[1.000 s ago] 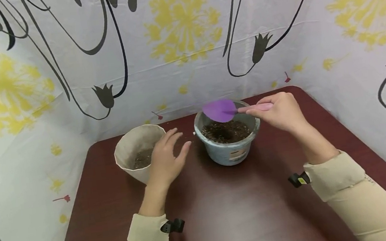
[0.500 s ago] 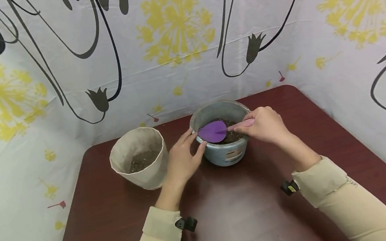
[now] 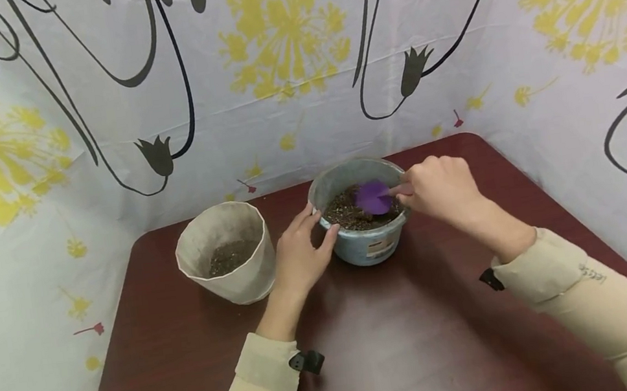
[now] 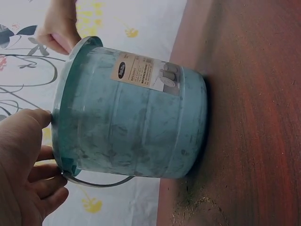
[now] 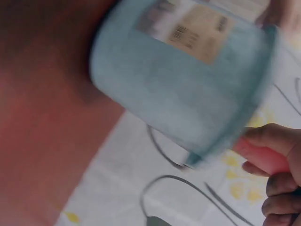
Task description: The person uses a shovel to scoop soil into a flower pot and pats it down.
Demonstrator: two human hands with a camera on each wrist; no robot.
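A blue bucket (image 3: pixel 368 245) with dark soil (image 3: pixel 345 211) in it stands on the table, a paper label on its side. My left hand (image 3: pixel 301 252) rests against the left of its rim, thumb and fingers spread; in the left wrist view the fingertips touch the rim near the handle's end. With my right hand (image 3: pixel 443 187) I grip the pink handle (image 5: pixel 261 155) of a small trowel, whose purple blade (image 3: pixel 374 197) is inside the bucket, over the soil. Whether the blade's tip is in the soil I cannot tell.
Left of the bucket stands a whitish plant pot (image 3: pixel 244 282) with some soil at its bottom. Both are on a dark red table (image 3: pixel 401 335), near its back edge. Loose soil crumbs (image 4: pixel 197 207) lie beside the bucket. A patterned cloth (image 3: pixel 315 117) hangs behind.
My left hand has moved right, from beside the pot to the bucket's rim. The trowel has come down from above the rim into the bucket, its blade shifting left and then right.
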